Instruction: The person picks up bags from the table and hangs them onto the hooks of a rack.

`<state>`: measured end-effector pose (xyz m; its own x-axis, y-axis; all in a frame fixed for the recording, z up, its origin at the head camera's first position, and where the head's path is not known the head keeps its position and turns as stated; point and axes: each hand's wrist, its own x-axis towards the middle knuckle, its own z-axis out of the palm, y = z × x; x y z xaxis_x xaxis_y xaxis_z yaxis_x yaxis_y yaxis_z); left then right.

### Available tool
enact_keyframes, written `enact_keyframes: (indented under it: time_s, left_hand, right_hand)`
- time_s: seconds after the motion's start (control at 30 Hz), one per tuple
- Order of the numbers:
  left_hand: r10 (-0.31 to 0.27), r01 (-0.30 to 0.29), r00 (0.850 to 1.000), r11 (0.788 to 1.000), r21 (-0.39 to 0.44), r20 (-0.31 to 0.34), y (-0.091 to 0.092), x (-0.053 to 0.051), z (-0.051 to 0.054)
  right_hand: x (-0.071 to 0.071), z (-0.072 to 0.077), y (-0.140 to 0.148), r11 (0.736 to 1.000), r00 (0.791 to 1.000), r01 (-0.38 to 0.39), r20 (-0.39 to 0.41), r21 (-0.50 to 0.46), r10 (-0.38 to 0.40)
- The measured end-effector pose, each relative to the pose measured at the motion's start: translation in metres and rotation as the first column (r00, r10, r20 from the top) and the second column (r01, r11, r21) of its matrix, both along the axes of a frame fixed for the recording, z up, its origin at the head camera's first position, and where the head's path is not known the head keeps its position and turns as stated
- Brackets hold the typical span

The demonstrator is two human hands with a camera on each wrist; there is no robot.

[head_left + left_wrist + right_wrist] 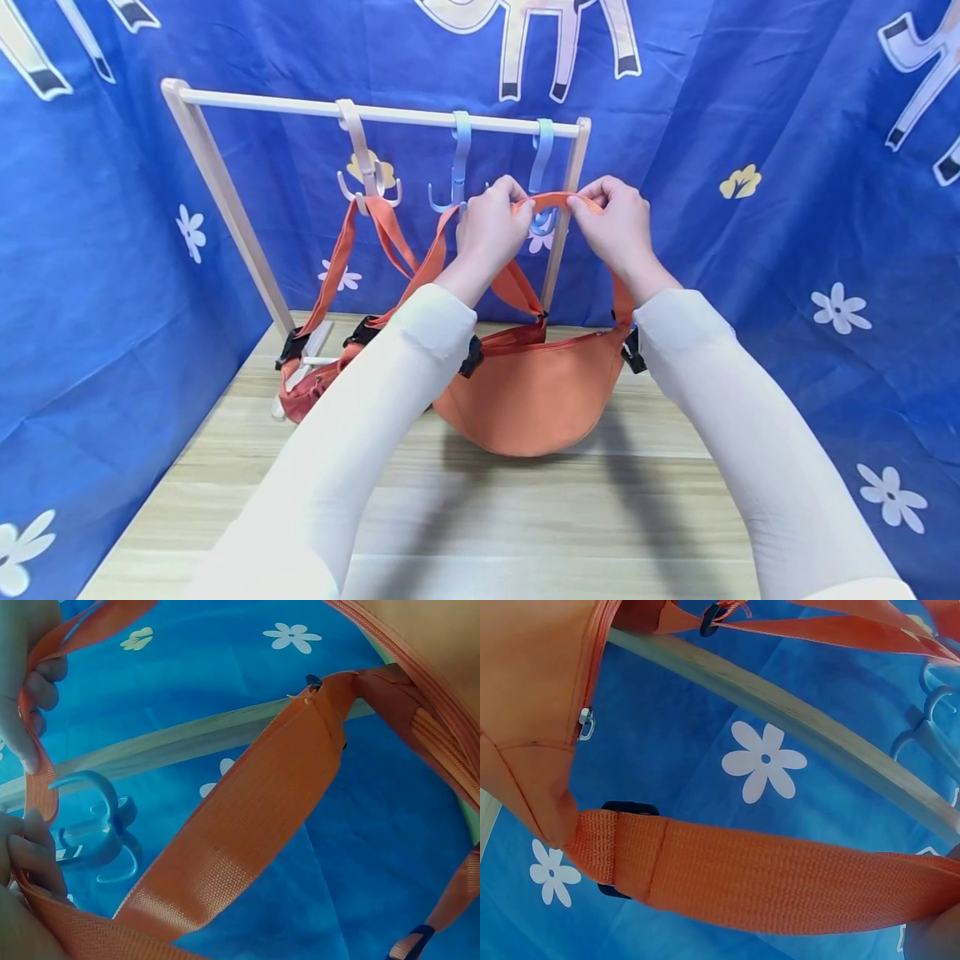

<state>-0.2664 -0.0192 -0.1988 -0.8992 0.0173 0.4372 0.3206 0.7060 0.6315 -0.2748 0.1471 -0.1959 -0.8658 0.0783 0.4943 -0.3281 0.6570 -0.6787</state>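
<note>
Both hands hold up the strap [552, 200] of an orange waist bag [536, 396] in the head view. My left hand [491, 223] pinches the strap on one side, and my right hand [618, 223] pinches it a short way to the right. The strap bows slightly between them, in front of the rightmost blue hook [542, 158]. In the left wrist view that hook [105, 832] sits close to the strap held by the fingers. The bag hangs below, its zipper along the top edge. In the right wrist view the wide strap [780, 881] runs taut from a black buckle [630, 808].
A wooden rack's rail [285, 103] carries a beige hook [358, 150] and another blue hook [461, 158]. Orange straps [341, 258] hang from the beige hook, with a red bag [303, 396] below. Another strap [427, 271] rises towards the middle hook. A blue curtain surrounds the wooden table [570, 517].
</note>
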Motion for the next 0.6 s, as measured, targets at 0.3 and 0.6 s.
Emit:
enact_keyframes:
  time_s: [0.3,0.6]
  left_hand:
    - [0.009,-0.007,0.998,1.000,-0.027,0.057,0.006,-0.004,-0.007]
    - [0.007,-0.004,0.998,0.999,-0.043,0.057,0.007,-0.006,-0.015]
  right_hand:
    - [-0.001,-0.012,0.003,1.000,0.999,0.017,0.031,-0.010,-0.017]
    - [-0.005,-0.026,0.006,0.999,0.999,0.015,0.030,-0.038,-0.014]
